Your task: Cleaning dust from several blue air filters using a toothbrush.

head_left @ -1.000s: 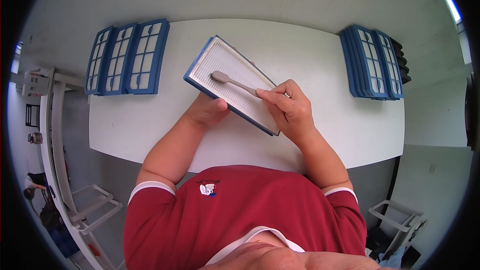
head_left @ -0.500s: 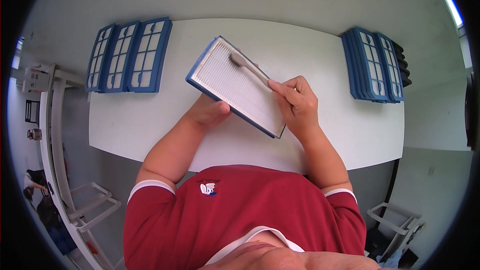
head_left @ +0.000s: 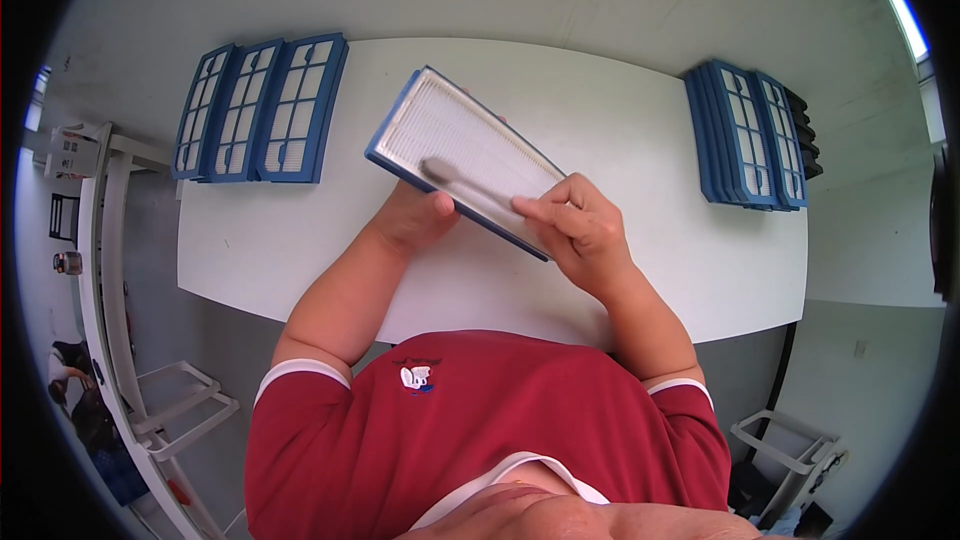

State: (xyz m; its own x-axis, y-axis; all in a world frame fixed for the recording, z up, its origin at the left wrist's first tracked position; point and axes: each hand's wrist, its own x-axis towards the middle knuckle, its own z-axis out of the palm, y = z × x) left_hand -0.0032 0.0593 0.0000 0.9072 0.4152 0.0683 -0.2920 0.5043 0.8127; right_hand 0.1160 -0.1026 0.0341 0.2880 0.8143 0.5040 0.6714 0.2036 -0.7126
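Observation:
Above the middle of the table I hold a tilted pleated air filter with white folds and a blue frame. My left hand grips it from below, the thumb on its near long edge and fingertips just showing past the far edge. Pinched in my right hand is a small toothbrush-like brush with a pale handle. Its darker head lies over the pleats close to the near edge, near my left thumb. Motion blurs the brush, so I cannot tell how firmly it touches.
On the white table, overlapping blue-framed filters lie at the far left. More stacked blue-framed filters lie at the far right, with black ridged pieces beside them. A wall rises behind the table.
My right hand has moved the brush across the pleats, from near the far edge toward me and slightly left. The filter has tipped and shifted a little; my left hand keeps its grip.

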